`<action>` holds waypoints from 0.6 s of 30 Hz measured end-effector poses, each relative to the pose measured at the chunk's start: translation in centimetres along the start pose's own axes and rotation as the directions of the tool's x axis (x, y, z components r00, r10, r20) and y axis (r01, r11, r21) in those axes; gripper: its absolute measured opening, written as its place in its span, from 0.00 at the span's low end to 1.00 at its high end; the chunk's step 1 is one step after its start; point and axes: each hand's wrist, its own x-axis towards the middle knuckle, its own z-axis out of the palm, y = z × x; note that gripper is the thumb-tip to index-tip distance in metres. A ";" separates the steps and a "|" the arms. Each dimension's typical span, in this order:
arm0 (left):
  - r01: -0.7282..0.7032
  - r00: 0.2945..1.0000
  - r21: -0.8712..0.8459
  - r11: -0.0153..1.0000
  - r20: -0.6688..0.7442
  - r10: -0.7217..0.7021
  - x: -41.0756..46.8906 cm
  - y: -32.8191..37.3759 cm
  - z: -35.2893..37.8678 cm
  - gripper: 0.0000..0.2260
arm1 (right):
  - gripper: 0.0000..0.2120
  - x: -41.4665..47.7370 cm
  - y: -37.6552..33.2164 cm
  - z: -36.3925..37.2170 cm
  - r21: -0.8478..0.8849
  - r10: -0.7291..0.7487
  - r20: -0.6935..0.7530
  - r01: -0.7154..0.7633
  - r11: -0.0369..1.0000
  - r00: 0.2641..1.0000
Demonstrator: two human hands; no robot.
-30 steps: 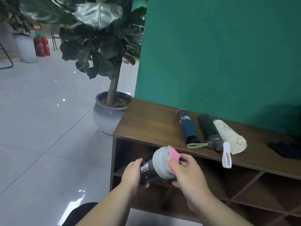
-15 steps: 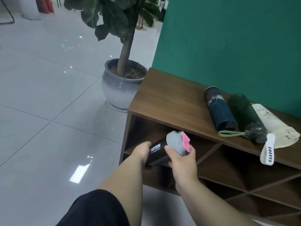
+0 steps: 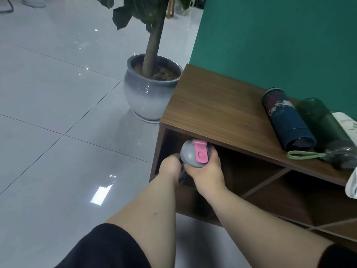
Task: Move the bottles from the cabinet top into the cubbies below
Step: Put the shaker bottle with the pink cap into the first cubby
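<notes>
Both my hands hold a black shaker bottle (image 3: 190, 154) with a grey lid and pink flip cap at the mouth of the leftmost upper cubby. My left hand (image 3: 170, 167) grips its dark body, which is mostly hidden. My right hand (image 3: 206, 174) wraps the lid end. On the wooden cabinet top (image 3: 214, 107) lie a navy patterned bottle (image 3: 287, 122), a dark green bottle (image 3: 324, 128) with a light green loop strap, and a white bottle (image 3: 347, 122) cut off at the right edge.
A grey ceramic pot (image 3: 148, 93) with a tall plant stands on the glossy tiled floor just left of the cabinet. A teal wall (image 3: 280, 39) backs the cabinet. Diagonal dividers (image 3: 266, 182) split the cubbies to the right.
The view has tilted down and moved closer. Both hands have carried the shaker bottle lower and forward, so its body now points into the left cubby and its label is hidden.
</notes>
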 end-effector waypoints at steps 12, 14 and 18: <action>-0.126 0.992 -0.032 0.992 -0.019 0.125 3.7 0.1 0.1 0.10 | 0.39 4.8 0.1 2.8 -0.001 0.065 0.057 -0.065 0.998 0.996; -0.137 0.990 -0.029 0.990 -0.019 0.137 3.9 0.0 0.1 0.10 | 0.39 4.8 0.0 3.1 -0.010 0.070 0.055 -0.069 0.998 0.996; -0.143 0.990 -0.022 0.990 0.008 0.143 4.0 0.0 0.1 0.14 | 0.40 4.5 -0.4 3.3 -0.018 0.063 0.045 -0.062 0.998 0.997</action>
